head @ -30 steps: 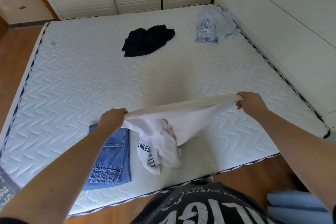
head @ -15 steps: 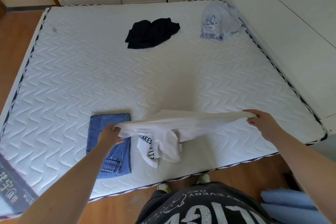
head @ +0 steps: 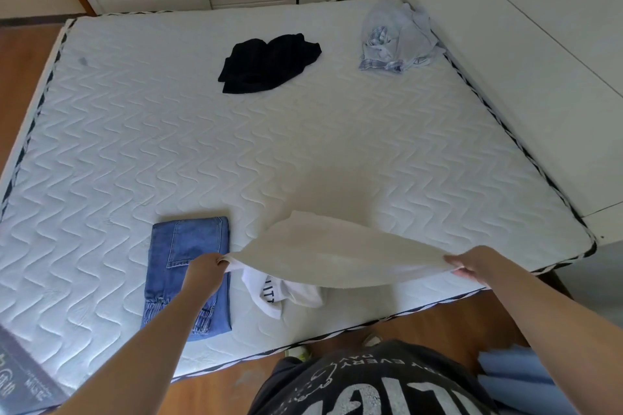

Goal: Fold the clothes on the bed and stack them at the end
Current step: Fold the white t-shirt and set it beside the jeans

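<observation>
Left hand (head: pixel 205 268) & right hand (head: pixel 472 264) each pinch white shirt (head: pixel 337 256) edges, spread above mattress (head: pixel 168 145). Folded jeans (head: pixel 182 246) just beside it.

White shirt (head: pixel 337 253) spread, lifted; folded jeans (head: pixel 188 266) beside it.

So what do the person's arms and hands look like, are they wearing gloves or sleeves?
No gloves, and no sleeves that show. Both arms are bare from the bottom edge of the picture up to the left hand and the right hand. No watch, ring or bracelet shows. The right fingers seem to have dark-painted nails, though it is blurry. The person wears a dark T-shirt with white print.
</observation>
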{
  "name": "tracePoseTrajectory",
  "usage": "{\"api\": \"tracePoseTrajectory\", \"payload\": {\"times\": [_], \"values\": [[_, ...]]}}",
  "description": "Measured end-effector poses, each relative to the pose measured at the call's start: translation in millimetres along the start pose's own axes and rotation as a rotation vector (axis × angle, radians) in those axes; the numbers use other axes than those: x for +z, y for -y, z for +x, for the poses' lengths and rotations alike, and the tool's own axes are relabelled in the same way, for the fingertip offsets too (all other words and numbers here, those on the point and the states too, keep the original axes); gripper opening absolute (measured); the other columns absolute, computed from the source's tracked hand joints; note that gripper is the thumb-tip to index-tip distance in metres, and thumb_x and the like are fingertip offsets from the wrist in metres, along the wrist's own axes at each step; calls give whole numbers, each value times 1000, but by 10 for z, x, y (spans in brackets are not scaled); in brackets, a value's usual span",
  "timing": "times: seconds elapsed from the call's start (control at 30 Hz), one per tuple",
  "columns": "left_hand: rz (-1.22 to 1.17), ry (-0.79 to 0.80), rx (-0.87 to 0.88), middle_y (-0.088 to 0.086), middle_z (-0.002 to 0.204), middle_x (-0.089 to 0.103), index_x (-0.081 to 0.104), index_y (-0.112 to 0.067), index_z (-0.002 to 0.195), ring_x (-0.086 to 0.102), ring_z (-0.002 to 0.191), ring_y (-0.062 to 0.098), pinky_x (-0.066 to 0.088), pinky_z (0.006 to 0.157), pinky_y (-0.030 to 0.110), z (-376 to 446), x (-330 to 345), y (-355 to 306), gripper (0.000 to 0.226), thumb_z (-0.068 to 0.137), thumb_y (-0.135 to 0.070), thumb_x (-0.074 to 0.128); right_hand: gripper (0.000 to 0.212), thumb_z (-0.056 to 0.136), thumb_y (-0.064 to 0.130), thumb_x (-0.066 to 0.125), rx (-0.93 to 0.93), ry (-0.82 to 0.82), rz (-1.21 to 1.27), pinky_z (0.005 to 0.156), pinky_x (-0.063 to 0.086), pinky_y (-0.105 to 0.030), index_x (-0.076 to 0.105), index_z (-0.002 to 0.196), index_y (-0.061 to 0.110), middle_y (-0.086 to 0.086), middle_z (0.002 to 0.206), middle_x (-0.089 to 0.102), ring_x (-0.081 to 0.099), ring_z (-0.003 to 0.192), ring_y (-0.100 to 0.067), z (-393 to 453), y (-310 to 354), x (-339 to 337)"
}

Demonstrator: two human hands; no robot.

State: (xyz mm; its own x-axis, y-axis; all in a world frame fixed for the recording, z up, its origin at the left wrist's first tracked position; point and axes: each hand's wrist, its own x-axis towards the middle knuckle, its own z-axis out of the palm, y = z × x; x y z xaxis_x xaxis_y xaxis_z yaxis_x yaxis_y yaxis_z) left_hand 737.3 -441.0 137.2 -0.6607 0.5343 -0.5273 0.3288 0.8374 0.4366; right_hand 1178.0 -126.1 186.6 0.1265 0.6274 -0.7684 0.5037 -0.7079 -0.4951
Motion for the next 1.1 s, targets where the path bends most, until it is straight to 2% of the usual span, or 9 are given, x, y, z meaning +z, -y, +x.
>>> {"api": "tracePoseTrajectory", "payload": {"times": [0.1,0.2,0.3,0.4,0.53,0.67,0.8,0.93,1.1], "values": [[-43,97,-65,21,100,70,60,-4,116,71,87,32,56,64,32,111,-71,-253,22,103,-14,45,39,82,2,75,169,56,-18,94,53,-35,58,116,-8,-22,127,60,62,98,-27,120,-42,-159],[-465,244,-165,19,81,74,58,-9,111,74,78,26,62,65,33,143,-90,-546,16,101,-2,48,23,89,6,69,182,117,157,78,59,-36,57,105,-4,-24,119,63,63,91,-28,232,25,-231],[-549,279,-40,13,96,75,66,-4,118,70,97,19,53,94,32,242,-22,-867,33,90,11,58,12,90,7,67,157,150,366,63,62,-35,58,94,0,-19,108,65,64,83,-25,385,210,-260],[-782,335,-47,7,105,72,64,-10,122,67,97,11,50,89,23,323,22,-1303,35,91,6,61,11,88,4,69,100,177,543,50,59,-29,60,92,-1,-15,95,67,68,79,-21,556,499,-304],[-981,82,-48,6,93,73,66,-9,113,73,85,11,49,94,29,582,-148,-1948,20,101,-7,51,9,91,6,66,14,197,661,44,55,-22,58,88,4,-10,81,69,69,54,-13,790,1186,-465],[-998,-193,-32,9,93,69,69,-11,106,73,75,10,57,69,16,887,-721,-2563,23,97,1,52,22,96,9,61,-146,168,782,66,57,-24,56,117,8,-9,120,60,63,91,-15,950,2150,-699],[-992,-355,16,10,106,66,71,-12,110,66,82,11,56,73,17,1051,-1437,-3166,24,93,2,60,43,102,11,49,-317,256,884,75,49,-11,39,143,3,-8,140,49,60,96,-1,819,3222,-867],[-1001,-447,69,9,108,66,73,-14,98,67,85,13,56,65,13,1151,-2104,-3801,19,93,0,62,25,104,10,43,-428,445,982,69,46,-5,46,129,3,-5,111,51,56,76,6,633,4221,-1020],[-1045,-531,122,5,104,67,74,-20,89,72,79,10,56,65,15,1185,-2765,-4398,20,93,-4,63,22,90,3,67,-607,227,986,64,56,-19,49,94,16,-12,113,58,65,93,-18,366,5116,-1336]]}}
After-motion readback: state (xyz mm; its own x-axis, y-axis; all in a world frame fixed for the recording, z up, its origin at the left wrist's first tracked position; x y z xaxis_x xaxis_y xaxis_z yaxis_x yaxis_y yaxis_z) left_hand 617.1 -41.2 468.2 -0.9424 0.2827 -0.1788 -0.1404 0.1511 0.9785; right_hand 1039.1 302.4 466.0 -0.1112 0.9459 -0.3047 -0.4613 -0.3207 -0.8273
